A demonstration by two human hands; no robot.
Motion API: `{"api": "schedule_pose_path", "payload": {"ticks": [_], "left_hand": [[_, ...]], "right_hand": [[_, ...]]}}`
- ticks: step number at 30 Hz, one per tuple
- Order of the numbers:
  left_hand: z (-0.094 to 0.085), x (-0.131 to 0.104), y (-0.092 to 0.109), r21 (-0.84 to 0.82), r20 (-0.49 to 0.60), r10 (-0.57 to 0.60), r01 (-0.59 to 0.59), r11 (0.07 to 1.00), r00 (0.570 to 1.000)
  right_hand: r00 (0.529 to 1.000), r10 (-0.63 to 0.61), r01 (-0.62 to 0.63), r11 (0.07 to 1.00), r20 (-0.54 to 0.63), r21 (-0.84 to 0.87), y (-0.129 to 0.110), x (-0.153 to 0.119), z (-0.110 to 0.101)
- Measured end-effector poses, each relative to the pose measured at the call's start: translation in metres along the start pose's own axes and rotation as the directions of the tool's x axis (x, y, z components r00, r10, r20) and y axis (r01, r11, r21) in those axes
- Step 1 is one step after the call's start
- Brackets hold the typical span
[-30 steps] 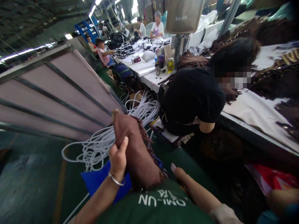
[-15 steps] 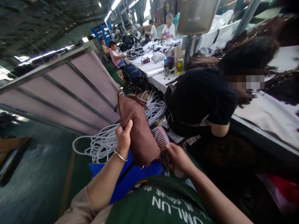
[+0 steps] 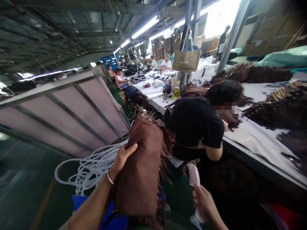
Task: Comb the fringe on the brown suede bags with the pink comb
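My left hand [image 3: 123, 156] grips the left edge of a brown fringed bag [image 3: 141, 166], thumb on its near face and fingers hidden behind. The bag hangs tilted in front of me, its metal ring at the top and fringe [image 3: 165, 150] loose along the right side. To the right, apart from the fringe, my right hand [image 3: 202, 199] is closed round the handle of a pale pink comb [image 3: 193, 175]. The comb's teeth point left, toward the bag. Below the bag lies something blue [image 3: 112, 217], partly covered.
Coils of white tubing [image 3: 88, 169] lie behind my left arm. A co-worker in a black shirt [image 3: 192, 124] sits bent over a white table [image 3: 261, 150] at right, where brown fringed pieces [image 3: 275, 102] are piled. A metal-framed pink panel [image 3: 64, 118] stands at left.
The comb has come away from the fringe, moving right and down. The bag has turned more face-on and sits lower in view. My view has tilted up.
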State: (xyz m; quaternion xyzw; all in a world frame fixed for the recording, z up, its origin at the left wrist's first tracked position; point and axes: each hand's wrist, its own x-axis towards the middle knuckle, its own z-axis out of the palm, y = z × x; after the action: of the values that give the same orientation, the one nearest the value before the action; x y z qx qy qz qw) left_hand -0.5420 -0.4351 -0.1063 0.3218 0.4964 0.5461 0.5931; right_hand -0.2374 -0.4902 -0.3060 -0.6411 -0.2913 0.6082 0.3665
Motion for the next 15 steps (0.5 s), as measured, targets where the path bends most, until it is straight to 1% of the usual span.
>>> {"api": "schedule_pose_path", "payload": {"ticks": [1, 2, 3, 4, 5, 6, 7, 8, 9, 10, 11, 12, 15], "left_hand": [[0.003, -0.003, -0.004, -0.007, 0.019, -0.023, 0.023, 1.0, 1.0], [0.007, -0.005, -0.008, -0.014, 0.028, -0.04, 0.04, 0.999, 0.999], [0.013, -0.008, -0.012, -0.022, 0.032, -0.047, 0.048, 0.999, 0.998], [0.019, -0.01, -0.017, -0.028, 0.032, -0.047, 0.048, 0.998, 0.998], [0.025, -0.012, -0.022, -0.035, 0.039, -0.045, 0.046, 0.998, 0.998], [0.031, -0.013, -0.028, -0.044, 0.056, -0.047, 0.049, 0.998, 0.997], [0.036, -0.014, -0.034, -0.049, 0.081, -0.06, 0.064, 0.997, 0.995], [0.039, -0.014, -0.042, -0.046, 0.101, -0.085, 0.09, 0.995, 0.991], [0.039, -0.013, -0.05, -0.034, 0.112, -0.116, 0.121, 0.992, 0.987], [0.036, -0.012, -0.059, -0.018, 0.112, -0.147, 0.15, 0.989, 0.983], [0.031, -0.011, -0.068, -0.002, 0.105, -0.176, 0.177, 0.984, 0.979], [0.024, -0.009, -0.077, 0.007, 0.091, -0.203, 0.203, 0.979, 0.975], [0.0, -0.008, -0.099, -0.01, 0.093, -0.305, 0.307, 0.952, 0.948]], "right_hand": [[0.997, -0.068, 0.071, 0.992, -0.027, 0.108, -0.018, 0.0, 0.007], [0.989, -0.146, 0.148, 0.98, -0.025, 0.132, -0.037, 0.0, 0.019], [0.973, -0.229, 0.229, 0.969, -0.012, 0.091, -0.057, 0.0, 0.034], [0.953, -0.301, 0.302, 0.953, 0.034, -0.025, -0.073, 0.001, 0.052], [0.933, -0.345, 0.36, 0.907, 0.103, -0.219, -0.084, 0.002, 0.071], [0.92, -0.344, 0.392, 0.828, 0.19, -0.401, -0.089, 0.004, 0.088], [0.916, -0.317, 0.4, 0.768, 0.245, -0.5, -0.087, 0.006, 0.104], [0.919, -0.278, 0.391, 0.718, 0.278, -0.575, -0.079, 0.009, 0.115], [0.928, -0.235, 0.368, 0.687, 0.288, -0.627, -0.066, 0.013, 0.12], [0.941, -0.196, 0.335, 0.671, 0.277, -0.661, -0.05, 0.018, 0.12], [0.954, -0.159, 0.295, 0.65, 0.254, -0.7, -0.032, 0.023, 0.114], [0.966, -0.127, 0.253, 0.631, 0.224, -0.734, -0.014, 0.03, 0.104], [0.985, -0.06, 0.166, 0.61, 0.164, -0.775, 0.032, 0.048, 0.064]]}}
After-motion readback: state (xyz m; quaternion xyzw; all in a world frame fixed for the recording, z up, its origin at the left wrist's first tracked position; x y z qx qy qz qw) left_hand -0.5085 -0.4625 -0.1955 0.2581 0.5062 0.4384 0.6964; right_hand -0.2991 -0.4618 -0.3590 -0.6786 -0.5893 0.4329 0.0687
